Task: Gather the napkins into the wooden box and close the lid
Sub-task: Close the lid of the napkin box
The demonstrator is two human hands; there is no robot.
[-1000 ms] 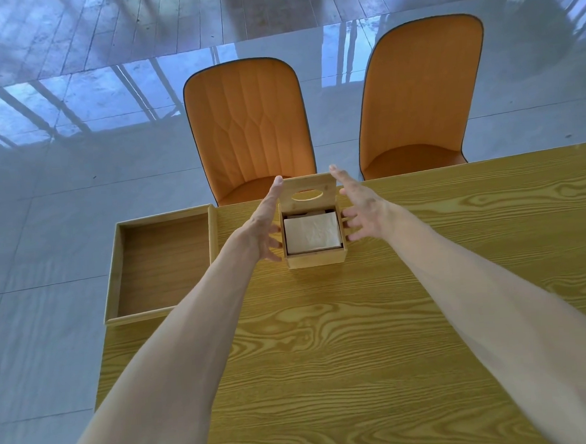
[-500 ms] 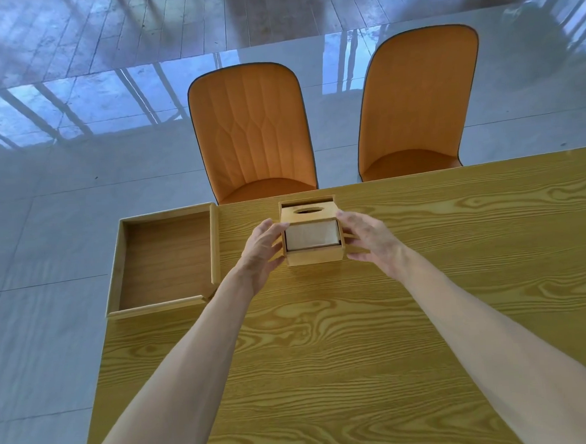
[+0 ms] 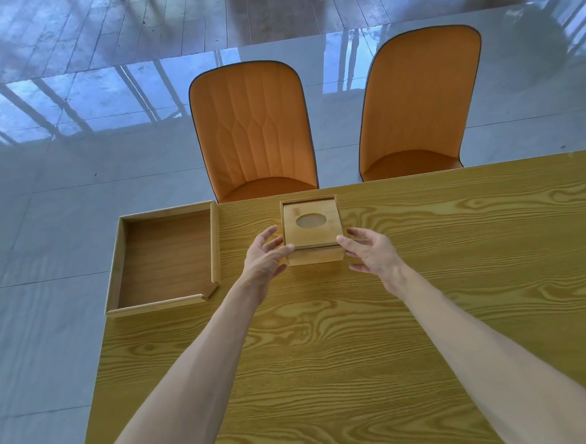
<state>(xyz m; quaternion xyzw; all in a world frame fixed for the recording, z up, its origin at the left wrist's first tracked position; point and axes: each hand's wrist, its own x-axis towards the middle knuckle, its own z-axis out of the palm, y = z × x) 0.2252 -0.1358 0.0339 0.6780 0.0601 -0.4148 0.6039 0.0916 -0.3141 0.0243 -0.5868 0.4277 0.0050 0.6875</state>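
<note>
A small wooden box (image 3: 316,254) stands near the far edge of the table. Its lid (image 3: 311,232), with an oval hole in the middle, lies flat on top of the box. The napkins are hidden under the lid. My left hand (image 3: 264,258) is at the box's near left corner, thumb tip touching the lid's front edge, fingers spread. My right hand (image 3: 372,253) is at the near right corner, fingertips touching the lid's edge, fingers apart. Neither hand grips anything.
A shallow wooden tray (image 3: 165,260) lies empty at the table's far left corner, partly over the edge. Two orange chairs (image 3: 253,131) (image 3: 418,101) stand beyond the wooden table (image 3: 327,350). A glossy tiled floor surrounds it.
The lid stood upright behind the box with white napkins showing. Both hands brought it down toward me until it lay flat, covering the napkins; the hands pulled back to the near corners.
</note>
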